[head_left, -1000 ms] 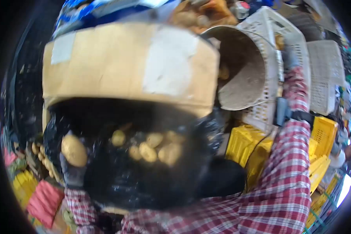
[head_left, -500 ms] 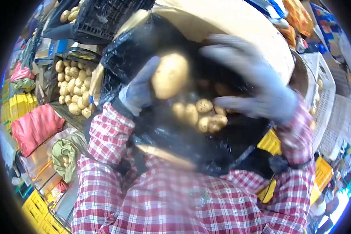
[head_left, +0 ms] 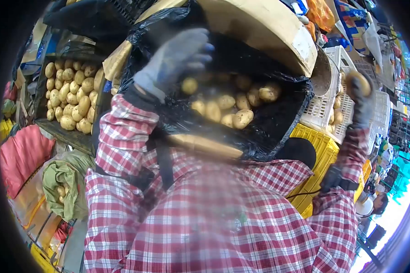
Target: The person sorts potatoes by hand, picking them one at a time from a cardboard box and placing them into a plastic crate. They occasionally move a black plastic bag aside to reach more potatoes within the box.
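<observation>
My left hand (head_left: 175, 59), in a grey-blue glove, hovers over the left side of a box lined with a black plastic bag (head_left: 278, 123). Its fingers are apart and slightly bent, and no object shows in them. Below it, several loose potatoes (head_left: 243, 118) lie in the bag. Far out to the right, my gloved right hand (head_left: 365, 103) grips a single potato (head_left: 360, 83). That hand is above a white perforated crate (head_left: 312, 112) that has several potatoes (head_left: 338, 116) in it.
To the left stands a dark crate (head_left: 66, 135) full of potatoes. A pink sack (head_left: 25, 150) and a green bag (head_left: 61, 182) lie nearer. A yellow crate (head_left: 314, 143) sits on my right. Far right, another person (head_left: 373, 204) is partly visible.
My right hand has swung from over the black bag out to the white crate, now with a potato in it. The large potato by my left hand is gone from there. The view has shifted.
</observation>
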`<state>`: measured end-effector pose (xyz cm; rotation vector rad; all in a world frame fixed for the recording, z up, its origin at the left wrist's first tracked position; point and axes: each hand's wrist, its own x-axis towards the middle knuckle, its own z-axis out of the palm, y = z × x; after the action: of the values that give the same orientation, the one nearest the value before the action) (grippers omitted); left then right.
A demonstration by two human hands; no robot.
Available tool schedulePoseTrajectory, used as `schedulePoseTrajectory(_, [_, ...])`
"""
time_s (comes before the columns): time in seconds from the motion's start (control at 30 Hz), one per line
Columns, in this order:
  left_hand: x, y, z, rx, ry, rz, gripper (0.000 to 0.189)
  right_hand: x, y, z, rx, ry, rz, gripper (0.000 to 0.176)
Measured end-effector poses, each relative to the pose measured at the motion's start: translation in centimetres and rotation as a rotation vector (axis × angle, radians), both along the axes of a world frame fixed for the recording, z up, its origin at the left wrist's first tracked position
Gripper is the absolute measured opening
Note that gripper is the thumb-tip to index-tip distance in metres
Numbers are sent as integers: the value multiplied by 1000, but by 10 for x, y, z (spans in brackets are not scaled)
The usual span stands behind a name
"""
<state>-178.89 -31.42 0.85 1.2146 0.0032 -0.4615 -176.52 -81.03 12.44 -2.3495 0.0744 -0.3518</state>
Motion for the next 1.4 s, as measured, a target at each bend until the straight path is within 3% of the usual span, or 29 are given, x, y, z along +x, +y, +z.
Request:
schedulePoseTrajectory(0.03, [1, 16, -13, -58, -39, 45, 56, 4, -47, -3, -133, -34, -96, 60])
schedulePoseTrajectory(0.07, [0, 29, -20, -123, -84, 90, 53, 2, -95, -14, 73, -126, -23, 66])
schedulePoseTrajectory(0.13, [-4, 39, -1, -42, -86, 181, 52, -7, -47, 30, -1297, -280, -313, 70])
schedulePoseTrajectory(0.2, [-5, 40, 6, -22, -110, 261, 50, 12, 2, 19, -761, -286, 203, 66])
schedulePoseTrajectory(0.23, [-5, 39, 5, -41, -133, 296, 50, 14, 32, -2, -488, -77, 280, 61])
schedulePoseTrajectory(0.3, [-7, 37, 11, -20, -167, 321, 49, 10, 124, -62, -360, 278, 306, 50])
schedulePoseTrajectory(0.33, [-8, 36, 13, -9, -157, 315, 49, 12, 179, -67, -316, 450, 635, 50])
schedulePoseTrajectory(0.37, [-8, 34, 13, 1, -149, 308, 49, 14, 200, -115, -503, 503, 738, 51])
schedulePoseTrajectory(0.43, [-11, 39, 7, -17, -126, 312, 50, 9, 243, -192, -584, 717, 909, 52])
schedulePoseTrajectory(0.47, [-14, 42, 4, -49, -108, 317, 51, 1, 254, -234, -743, 861, 953, 50])
schedulePoseTrajectory(0.57, [-15, 48, 4, -31, -67, 329, 52, -48, 250, -324, -891, 912, 837, 52])
schedulePoseTrajectory(0.6, [-16, 50, 7, -3, -49, 328, 52, -63, 238, -335, -908, 784, 908, 48])
schedulePoseTrajectory(0.77, [-20, 52, 7, -8, 36, 378, 54, -71, 233, -371, -903, 846, 856, 49])
schedulePoseTrajectory(0.87, [-26, 52, 3, -64, 16, 365, 54, -52, 248, -333, -804, 1003, 658, 56])
schedulePoseTrajectory(0.93, [-29, 55, -2, -99, -4, 347, 52, -39, 238, -319, -395, 993, 614, 73])
schedulePoseTrajectory(1.0, [-29, 57, -3, -78, -26, 324, 50, -36, 232, -291, 318, 1092, 555, 73])
schedulePoseTrajectory(1.1, [-29, 58, -10, -97, -50, 286, 47, -36, 247, -203, 784, 1018, 520, 78])
schedulePoseTrajectory(1.23, [-34, 43, -8, 16, 15, 252, 45, -51, 241, -144, 991, 899, 540, 88])
schedulePoseTrajectory(1.4, [-39, 33, -11, 60, 7, 117, 46, -77, 246, -101, 1148, 734, 489, 83])
